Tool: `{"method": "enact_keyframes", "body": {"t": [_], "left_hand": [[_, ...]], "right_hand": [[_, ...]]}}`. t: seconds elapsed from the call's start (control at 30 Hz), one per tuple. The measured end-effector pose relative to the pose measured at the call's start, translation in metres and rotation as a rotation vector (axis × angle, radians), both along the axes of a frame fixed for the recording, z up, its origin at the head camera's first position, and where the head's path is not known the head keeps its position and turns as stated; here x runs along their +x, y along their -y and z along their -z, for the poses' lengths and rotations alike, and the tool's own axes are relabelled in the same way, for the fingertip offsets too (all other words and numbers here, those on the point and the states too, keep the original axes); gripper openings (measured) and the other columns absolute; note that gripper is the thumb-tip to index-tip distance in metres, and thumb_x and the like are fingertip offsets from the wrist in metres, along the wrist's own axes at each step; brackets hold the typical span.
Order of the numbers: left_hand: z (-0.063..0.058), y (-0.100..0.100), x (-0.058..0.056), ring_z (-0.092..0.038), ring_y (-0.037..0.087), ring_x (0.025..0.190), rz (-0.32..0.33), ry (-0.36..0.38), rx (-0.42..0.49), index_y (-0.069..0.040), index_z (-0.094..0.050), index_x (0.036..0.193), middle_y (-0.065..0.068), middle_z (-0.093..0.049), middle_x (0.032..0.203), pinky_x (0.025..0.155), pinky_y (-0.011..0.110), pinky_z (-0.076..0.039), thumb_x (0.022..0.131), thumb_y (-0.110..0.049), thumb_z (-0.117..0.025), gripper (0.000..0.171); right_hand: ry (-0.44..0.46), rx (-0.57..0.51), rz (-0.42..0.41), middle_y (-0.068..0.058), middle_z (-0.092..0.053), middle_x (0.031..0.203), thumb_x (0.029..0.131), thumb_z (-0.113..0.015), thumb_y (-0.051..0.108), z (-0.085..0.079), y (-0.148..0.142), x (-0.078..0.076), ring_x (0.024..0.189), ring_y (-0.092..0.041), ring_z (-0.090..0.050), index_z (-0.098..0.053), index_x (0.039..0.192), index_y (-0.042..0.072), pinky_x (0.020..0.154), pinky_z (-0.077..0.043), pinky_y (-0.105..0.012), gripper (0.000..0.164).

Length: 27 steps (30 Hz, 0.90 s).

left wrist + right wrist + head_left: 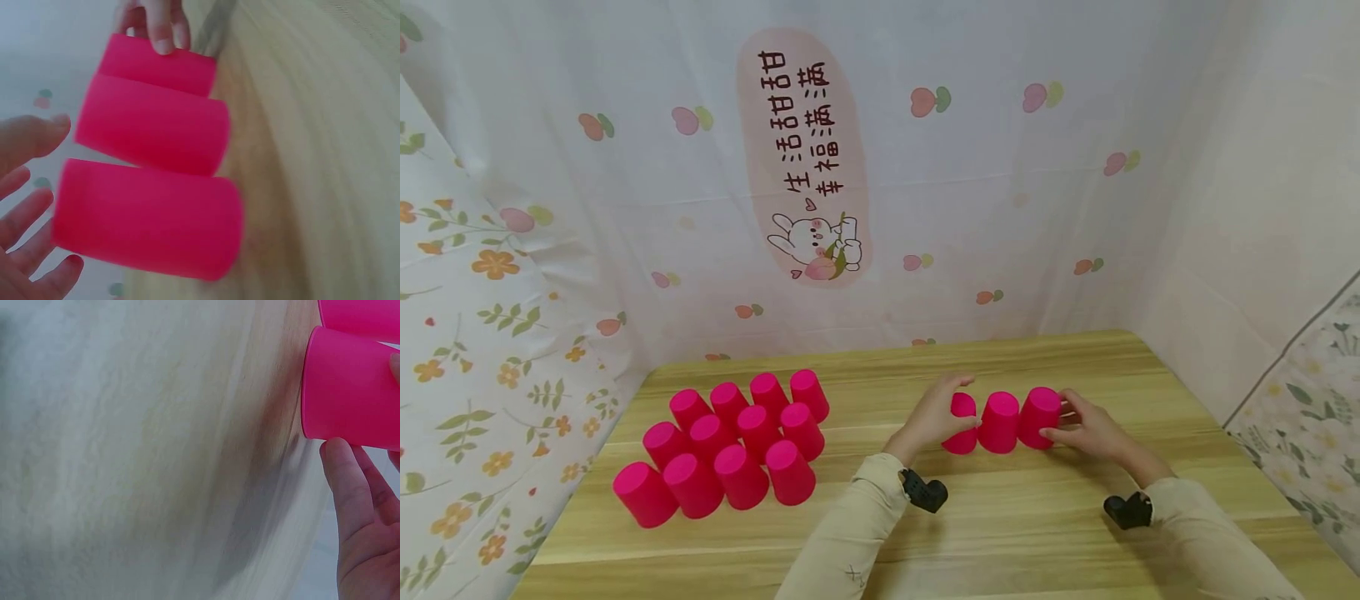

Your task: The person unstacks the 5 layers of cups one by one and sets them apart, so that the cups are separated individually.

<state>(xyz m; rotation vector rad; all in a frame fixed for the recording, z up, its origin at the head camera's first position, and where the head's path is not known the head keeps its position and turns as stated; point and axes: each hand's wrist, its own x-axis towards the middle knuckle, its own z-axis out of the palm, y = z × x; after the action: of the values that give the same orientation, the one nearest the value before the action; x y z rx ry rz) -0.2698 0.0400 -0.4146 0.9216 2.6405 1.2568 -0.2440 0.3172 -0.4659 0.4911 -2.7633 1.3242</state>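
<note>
Three pink cups stand upside down in a row on the right half of the table: a left cup (961,442), a middle cup (999,423) and a right cup (1039,417). My left hand (932,415) is at the left cup with thumb and fingers spread; the left wrist view shows a gap between this hand (31,244) and the nearest cup (150,219). At the other end, my right hand (1090,429) holds the right cup, thumb in front and fingers along its outer side. In the right wrist view, fingertips touch that cup (350,387) near its rim.
On the left half of the wooden table (1000,533), several more pink cups (692,485) stand upside down in three rows. A printed curtain (970,200) hangs behind the table's back edge. Patterned cloth (497,358) flanks the left side.
</note>
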Motion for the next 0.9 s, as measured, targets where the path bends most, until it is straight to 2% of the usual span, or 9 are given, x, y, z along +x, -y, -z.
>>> {"method": "enact_keyframes", "body": {"t": [0.13, 0.27, 0.47, 0.77, 0.9], "left_hand": [[0.009, 0.000, 0.001, -0.049, 0.022, 0.102, -0.051, 0.029, 0.074, -0.002, -0.048, 0.124, 0.009, -0.050, 0.117, 0.070, 0.019, -0.047, 0.076, -0.010, -0.069, 0.053], [0.016, 0.003, 0.001, -0.053, 0.021, 0.097, -0.091, 0.054, 0.123, -0.004, -0.049, 0.122, 0.008, -0.051, 0.114, 0.068, 0.020, -0.047, 0.077, -0.010, -0.068, 0.049], [0.022, 0.006, 0.001, -0.055, 0.018, 0.092, -0.114, 0.056, 0.164, -0.005, -0.053, 0.118, 0.007, -0.054, 0.111, 0.068, 0.020, -0.048, 0.076, -0.011, -0.069, 0.046], [0.022, 0.014, -0.001, -0.055, 0.020, 0.091, -0.163, 0.037, 0.169, -0.004, -0.056, 0.116, 0.009, -0.055, 0.108, 0.067, 0.020, -0.048, 0.076, -0.012, -0.070, 0.043], [0.015, 0.025, -0.003, -0.055, 0.022, 0.093, -0.174, 0.033, 0.163, -0.003, -0.055, 0.116, 0.010, -0.056, 0.109, 0.067, 0.021, -0.048, 0.076, -0.013, -0.070, 0.044]], "right_hand": [[0.005, 0.004, 0.007, -0.017, -0.057, 0.097, 0.075, -0.070, 0.017, 0.000, 0.002, -0.001, 0.087, -0.033, -0.058, -0.042, 0.106, 0.002, 0.069, -0.051, -0.036, 0.044], [0.004, 0.010, 0.016, -0.018, -0.057, 0.097, 0.075, -0.071, 0.016, 0.001, 0.002, -0.002, 0.087, -0.034, -0.058, -0.042, 0.105, 0.002, 0.069, -0.051, -0.037, 0.043], [-0.004, 0.016, 0.016, -0.018, -0.057, 0.097, 0.075, -0.071, 0.016, 0.003, 0.002, -0.002, 0.086, -0.036, -0.058, -0.043, 0.104, 0.002, 0.069, -0.051, -0.038, 0.043], [-0.023, 0.019, 0.027, -0.019, -0.057, 0.097, 0.075, -0.071, 0.015, 0.004, 0.003, -0.002, 0.086, -0.036, -0.058, -0.043, 0.105, 0.001, 0.069, -0.051, -0.040, 0.043], [-0.015, 0.022, 0.027, -0.019, -0.057, 0.097, 0.075, -0.071, 0.016, 0.003, 0.003, -0.001, 0.086, -0.035, -0.058, -0.043, 0.105, 0.001, 0.069, -0.051, -0.039, 0.044]]}}
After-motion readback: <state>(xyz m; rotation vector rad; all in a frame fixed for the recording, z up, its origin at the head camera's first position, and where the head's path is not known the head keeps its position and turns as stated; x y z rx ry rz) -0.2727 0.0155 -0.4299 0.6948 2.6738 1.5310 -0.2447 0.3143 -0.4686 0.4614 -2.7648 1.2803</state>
